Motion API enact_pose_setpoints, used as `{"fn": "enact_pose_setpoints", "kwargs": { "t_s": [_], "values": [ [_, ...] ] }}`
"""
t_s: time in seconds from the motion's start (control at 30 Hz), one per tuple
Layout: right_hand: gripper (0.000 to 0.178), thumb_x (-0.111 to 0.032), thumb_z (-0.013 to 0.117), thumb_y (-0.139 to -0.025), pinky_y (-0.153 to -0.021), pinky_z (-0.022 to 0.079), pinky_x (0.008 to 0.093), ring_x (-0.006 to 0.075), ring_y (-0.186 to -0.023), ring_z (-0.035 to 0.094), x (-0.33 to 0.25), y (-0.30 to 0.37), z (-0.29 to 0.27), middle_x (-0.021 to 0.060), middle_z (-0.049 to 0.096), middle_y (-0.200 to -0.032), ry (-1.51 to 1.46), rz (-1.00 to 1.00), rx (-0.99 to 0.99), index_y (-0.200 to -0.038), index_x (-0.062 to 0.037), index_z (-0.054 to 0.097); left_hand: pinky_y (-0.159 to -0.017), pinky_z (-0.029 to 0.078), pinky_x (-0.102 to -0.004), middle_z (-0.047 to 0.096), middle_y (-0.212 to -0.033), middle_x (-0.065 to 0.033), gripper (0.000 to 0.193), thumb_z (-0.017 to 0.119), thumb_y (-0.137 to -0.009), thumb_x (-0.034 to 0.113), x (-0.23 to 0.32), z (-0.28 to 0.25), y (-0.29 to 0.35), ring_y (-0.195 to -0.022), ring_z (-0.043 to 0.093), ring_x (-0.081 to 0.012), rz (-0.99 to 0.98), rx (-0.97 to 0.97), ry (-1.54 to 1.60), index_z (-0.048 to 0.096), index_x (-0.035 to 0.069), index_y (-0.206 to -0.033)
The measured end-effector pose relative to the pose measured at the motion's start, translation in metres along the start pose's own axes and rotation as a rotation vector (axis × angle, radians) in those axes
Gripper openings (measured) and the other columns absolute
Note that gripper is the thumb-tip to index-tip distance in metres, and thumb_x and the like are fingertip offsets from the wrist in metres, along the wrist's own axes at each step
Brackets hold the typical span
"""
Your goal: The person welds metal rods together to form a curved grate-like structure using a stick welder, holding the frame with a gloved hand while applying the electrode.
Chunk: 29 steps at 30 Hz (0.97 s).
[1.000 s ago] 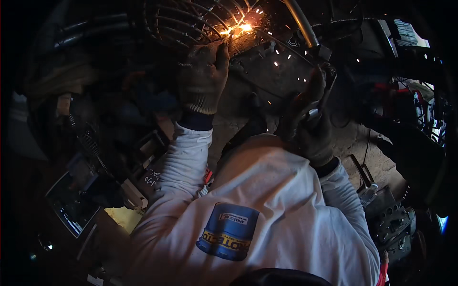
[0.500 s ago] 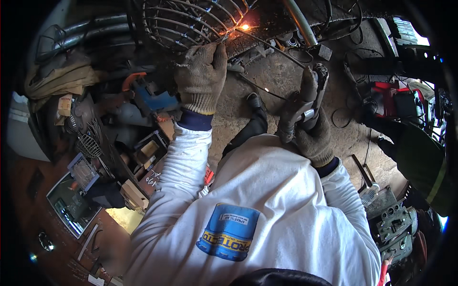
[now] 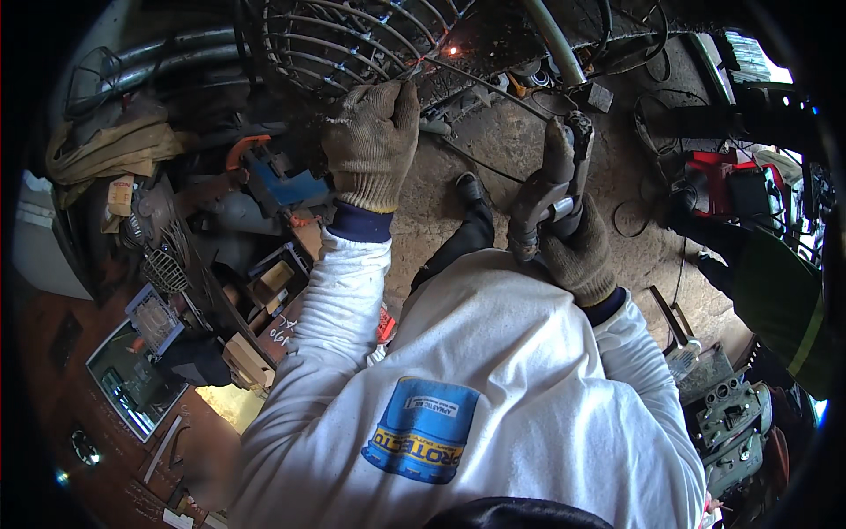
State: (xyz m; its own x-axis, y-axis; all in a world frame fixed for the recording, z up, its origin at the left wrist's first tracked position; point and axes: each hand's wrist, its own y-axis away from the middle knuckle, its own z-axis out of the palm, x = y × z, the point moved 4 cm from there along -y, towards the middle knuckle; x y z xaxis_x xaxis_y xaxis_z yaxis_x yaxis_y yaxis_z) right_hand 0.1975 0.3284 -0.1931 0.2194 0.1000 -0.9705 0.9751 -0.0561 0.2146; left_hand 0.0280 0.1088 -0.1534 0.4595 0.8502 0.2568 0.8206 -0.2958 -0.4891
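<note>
While the left hand (image 3: pixel 370 145) presses down on the wire cage (image 3: pixel 352 40), its gloved fingers lie close together, curled over the lower wires near the weld spot (image 3: pixel 453 51). The right hand (image 3: pixel 573 242) grips the electrode holder (image 3: pixel 564 167), fingers wrapped tight round its handle, and the thin rod (image 3: pixel 493 84) runs up and left from the holder to the cage, where its tip meets the wires just beside the left fingertips.

Compared with 1 second ago, the bright arc and its shower of sparks are gone; only 1 small orange glow remains at the joint. Half a second ago the flare had already shrunk. Both hands sit almost where they were, the left a little lower on the cage. Judging from this, that bead is finished or the arc has broken, and the joint is cooling.

Around the person lie a blue tool (image 3: pixel 282 181) on the left, cluttered metal scraps, a red machine (image 3: pixel 740 189) on the right, and cables on the concrete floor (image 3: pixel 502 150).
</note>
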Motion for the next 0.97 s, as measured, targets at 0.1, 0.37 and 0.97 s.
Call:
{"fn": "enact_pose_setpoints", "kwargs": {
  "t_s": [0.1,0.37,0.97],
  "values": [
    [0.046,-0.007,0.072,-0.080,-0.085,0.051,0.0338,0.0215,-0.098,0.065,0.000,-0.001,0.001,0.0117,0.066,-0.107,-0.015,-0.012,-0.001,-0.121,-0.0028,0.052,-0.064,0.056,-0.0370,0.069,-0.083,-0.0104,0.011,0.068,-0.086,0.020,0.000,0.001,0.000,-0.076,0.067,-0.0291,-0.005,-0.006,-0.008,0.070,0.009,-0.087],
    [0.045,-0.008,0.073,-0.079,-0.084,0.051,0.0342,0.0228,-0.095,0.066,-0.003,-0.002,0.001,0.0121,0.067,-0.103,0.047,0.000,0.015,-0.119,-0.0020,0.053,-0.065,0.056,-0.0367,0.069,-0.082,-0.0101,0.012,0.068,-0.086,0.020,0.000,0.001,0.001,-0.077,0.067,-0.0284,0.004,0.008,-0.020,0.071,0.008,-0.086],
    [0.051,-0.010,0.073,-0.078,-0.086,0.051,0.0352,0.0243,-0.098,0.066,0.007,0.000,0.004,0.0135,0.066,-0.107,-0.080,0.018,0.005,-0.123,-0.0010,0.051,-0.065,0.056,-0.0362,0.069,-0.082,-0.0103,0.012,0.068,-0.086,0.021,-0.002,0.003,0.002,-0.078,0.067,-0.0283,-0.010,-0.014,-0.036,0.069,0.009,-0.085]
  ]
}}
